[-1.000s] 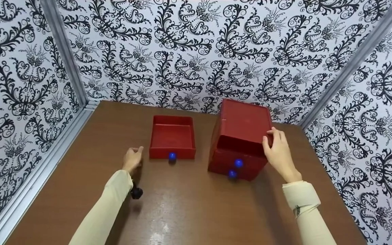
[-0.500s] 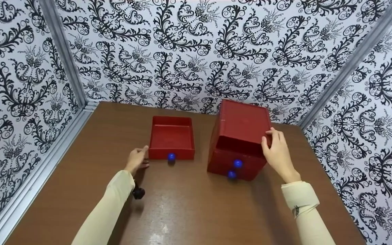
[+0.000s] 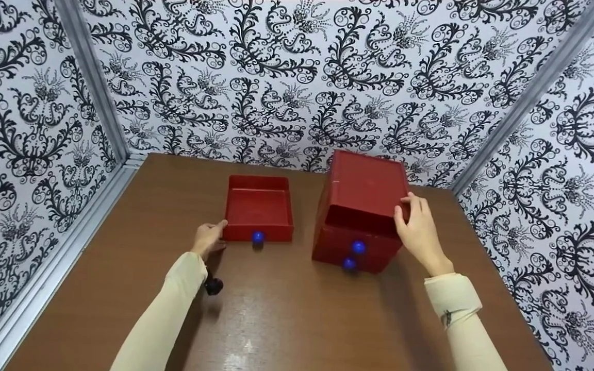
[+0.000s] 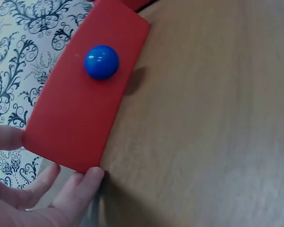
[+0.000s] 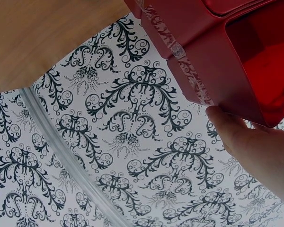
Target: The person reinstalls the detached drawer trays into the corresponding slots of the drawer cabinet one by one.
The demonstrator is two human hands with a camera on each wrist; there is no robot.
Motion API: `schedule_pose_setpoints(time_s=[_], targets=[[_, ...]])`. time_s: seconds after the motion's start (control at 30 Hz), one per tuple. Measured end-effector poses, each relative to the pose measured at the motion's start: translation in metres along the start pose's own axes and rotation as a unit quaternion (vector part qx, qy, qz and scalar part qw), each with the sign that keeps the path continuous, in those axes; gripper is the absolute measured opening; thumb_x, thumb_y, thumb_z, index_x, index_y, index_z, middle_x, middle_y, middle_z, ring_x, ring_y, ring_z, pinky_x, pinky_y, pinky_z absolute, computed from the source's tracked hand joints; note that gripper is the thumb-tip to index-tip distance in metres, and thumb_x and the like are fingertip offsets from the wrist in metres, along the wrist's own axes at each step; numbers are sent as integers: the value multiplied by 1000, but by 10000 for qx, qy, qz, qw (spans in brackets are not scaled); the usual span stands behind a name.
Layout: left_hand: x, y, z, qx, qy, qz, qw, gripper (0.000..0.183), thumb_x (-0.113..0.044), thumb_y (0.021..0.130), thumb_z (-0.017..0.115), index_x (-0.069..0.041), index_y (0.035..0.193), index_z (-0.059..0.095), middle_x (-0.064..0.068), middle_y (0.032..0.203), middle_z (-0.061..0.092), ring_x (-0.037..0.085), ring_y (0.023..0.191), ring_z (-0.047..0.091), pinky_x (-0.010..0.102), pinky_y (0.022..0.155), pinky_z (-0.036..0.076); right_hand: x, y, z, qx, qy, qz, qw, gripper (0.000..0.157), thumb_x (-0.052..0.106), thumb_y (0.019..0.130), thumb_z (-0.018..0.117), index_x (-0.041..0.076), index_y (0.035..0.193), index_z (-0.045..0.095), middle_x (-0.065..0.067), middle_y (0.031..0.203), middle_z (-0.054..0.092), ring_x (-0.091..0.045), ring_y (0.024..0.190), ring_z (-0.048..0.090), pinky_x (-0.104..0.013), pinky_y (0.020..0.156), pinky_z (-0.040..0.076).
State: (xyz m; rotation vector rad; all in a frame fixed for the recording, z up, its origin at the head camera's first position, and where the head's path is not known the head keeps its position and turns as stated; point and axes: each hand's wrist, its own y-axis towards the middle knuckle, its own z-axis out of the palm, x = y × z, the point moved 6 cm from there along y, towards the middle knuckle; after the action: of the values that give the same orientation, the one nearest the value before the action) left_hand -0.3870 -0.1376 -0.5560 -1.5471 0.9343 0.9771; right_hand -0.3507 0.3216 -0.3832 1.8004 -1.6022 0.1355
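A shallow red drawer (image 3: 276, 233) with a blue knob (image 3: 258, 237) lies on the brown table, left of the red drawer cabinet (image 3: 369, 180). My left hand (image 3: 207, 239) touches the drawer's near left corner. In the left wrist view, its thumb and fingertips (image 4: 92, 176) lie spread along the short end of the drawer front (image 4: 71, 113). My right hand (image 3: 421, 232) holds the cabinet's upper right front corner, beside the dark top opening. Below that slot, two blue knobs show on the cabinet front. In the right wrist view, part of the right thumb and fingers is hidden.
Patterned black-and-white walls (image 3: 276, 77) stand behind and at both sides of the table (image 3: 276, 319). Grey metal rails (image 3: 96, 87) run along the corners. A small black round object (image 3: 214, 286) hangs under my left wrist. A strip of clear tape (image 5: 177, 49) runs along the cabinet.
My left hand has moved right, from a small gap beside the drawer to contact with its near left corner. My right hand stays on the cabinet.
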Motion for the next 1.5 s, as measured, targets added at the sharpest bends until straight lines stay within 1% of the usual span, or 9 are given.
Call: schedule_pose_setpoints(time_s=[0.2,0.3,0.47,0.6,0.73,0.87,1.2,1.37,1.5], targets=[[-3,2,0,7,171,-240,9996,49,-23,97,42,13,129,50,26,130,56,22,84,67,29,77,62,0,-1,4,76,-9,26,10000,38,19,100,48,-8,127,50,-32,147,40,-45,139,39,-52,120,31],[-5,2,-2,-150,692,-266,9971,53,-25,98,40,14,132,49,30,137,54,30,96,71,32,80,62,-2,-1,5,112,-1,108,9999,38,19,100,48,-7,128,51,-30,149,39,-44,140,39,-52,120,31],[-16,3,1,-515,1905,92,9803,50,-32,100,41,9,118,62,28,125,63,36,102,70,33,77,62,-3,-1,2,34,-6,169,9999,37,20,100,49,-6,127,51,-29,149,39,-43,141,39,-52,120,31],[-23,1,4,-605,2361,277,9695,46,-32,101,41,5,107,67,26,113,69,36,101,67,38,85,58,-3,1,1,62,-8,175,9998,38,20,100,49,-6,128,50,-29,149,39,-42,141,38,-51,121,30],[-24,0,6,-502,2607,298,9637,50,-34,103,37,7,116,62,30,121,65,40,116,61,47,100,51,-3,1,1,71,9,179,9998,38,21,100,49,-6,128,51,-29,149,39,-42,141,38,-50,121,30],[-23,0,6,-331,2429,256,9691,54,-36,103,34,9,124,57,31,128,61,40,117,62,46,100,52,-4,0,1,30,20,161,9999,38,20,100,49,-6,128,51,-29,149,40,-42,141,39,-50,121,31],[-10,9,-2,19,1576,216,9873,52,-33,103,38,10,124,58,32,131,58,24,82,77,27,69,61,-4,0,1,37,6,119,9999,38,20,100,49,-7,127,50,-30,149,39,-43,140,39,-51,121,31],[-4,6,-1,-1,722,146,9973,44,-28,101,43,11,119,51,26,125,52,29,92,72,31,74,63,-2,0,0,-93,-21,-55,9999,36,16,100,49,-9,126,51,-32,145,42,-44,138,40,-52,120,31],[-2,4,-3,-43,598,162,9981,43,-27,101,44,11,120,48,25,125,50,31,92,72,31,74,63,0,0,-1,-141,-33,-94,9999,36,15,99,50,-10,125,51,-33,143,43,-45,138,41,-51,120,31]])
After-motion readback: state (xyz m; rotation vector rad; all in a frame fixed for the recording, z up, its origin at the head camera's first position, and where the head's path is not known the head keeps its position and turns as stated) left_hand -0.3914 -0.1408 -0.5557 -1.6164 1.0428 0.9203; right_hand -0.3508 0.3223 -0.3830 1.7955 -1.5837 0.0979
